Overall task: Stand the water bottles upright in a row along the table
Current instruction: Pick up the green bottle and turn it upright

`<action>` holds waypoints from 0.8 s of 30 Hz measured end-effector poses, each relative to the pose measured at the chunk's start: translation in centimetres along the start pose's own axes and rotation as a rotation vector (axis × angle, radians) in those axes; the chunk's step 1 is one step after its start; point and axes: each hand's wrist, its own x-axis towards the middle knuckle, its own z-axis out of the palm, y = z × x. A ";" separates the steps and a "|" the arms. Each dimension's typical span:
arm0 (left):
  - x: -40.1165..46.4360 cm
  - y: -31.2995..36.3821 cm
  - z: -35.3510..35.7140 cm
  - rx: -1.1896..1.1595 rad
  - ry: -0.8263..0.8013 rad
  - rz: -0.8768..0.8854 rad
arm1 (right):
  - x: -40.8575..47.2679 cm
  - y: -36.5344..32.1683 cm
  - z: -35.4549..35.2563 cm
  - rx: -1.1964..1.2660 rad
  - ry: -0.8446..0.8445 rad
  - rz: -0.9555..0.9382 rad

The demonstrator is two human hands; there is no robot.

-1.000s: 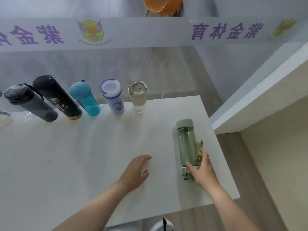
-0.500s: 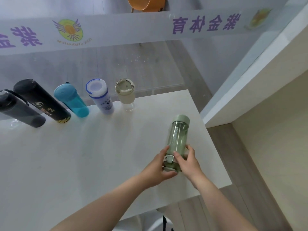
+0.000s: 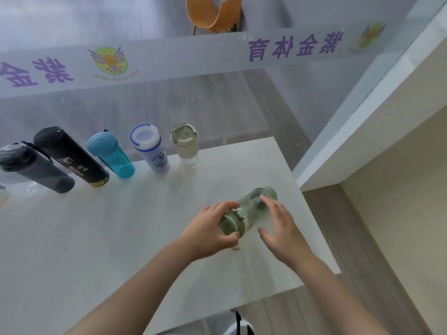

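A pale green bottle (image 3: 255,207) is tilted above the white table (image 3: 121,238), its cap end toward me. My left hand (image 3: 208,230) is closed around that cap end. My right hand (image 3: 283,228) hovers just right of the bottle's body with spread fingers, off the bottle. Along the table's far edge stand several bottles in a row: a grey one (image 3: 31,168), a black one (image 3: 72,158), a teal one (image 3: 112,155), a white one with a blue rim (image 3: 150,148) and a beige-capped clear one (image 3: 185,143).
A glass wall with a frosted band and purple lettering (image 3: 295,45) runs behind the table. An orange chair (image 3: 212,13) stands beyond it. A white ledge (image 3: 362,117) rises to the right. The table's right edge (image 3: 314,213) lies close to my right hand.
The green bottle lay flat under my right hand; both hands then gripped its cap end. Now my left hand holds it raised and tilted, and my right hand has come off it.
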 end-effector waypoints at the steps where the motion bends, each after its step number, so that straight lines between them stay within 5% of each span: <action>1: 0.1 0.5 -0.8 0.042 0.003 0.020 | 0.4 -0.1 -0.2 -0.066 -0.030 -0.048; 9: 2.6 2.8 -5.9 0.221 -0.193 0.251 | 3.1 -0.4 0.0 -0.095 -0.201 -0.123; 15: 4.0 3.7 -6.1 0.247 -0.264 0.353 | 2.7 0.1 1.3 -0.030 -0.026 -0.085; 19: 4.4 2.7 -4.9 0.150 -0.185 0.285 | 1.9 0.4 2.1 0.020 0.149 -0.029; 24: 4.7 -3.0 -3.3 0.324 -0.186 -0.012 | 0.8 1.1 1.4 0.185 0.194 0.025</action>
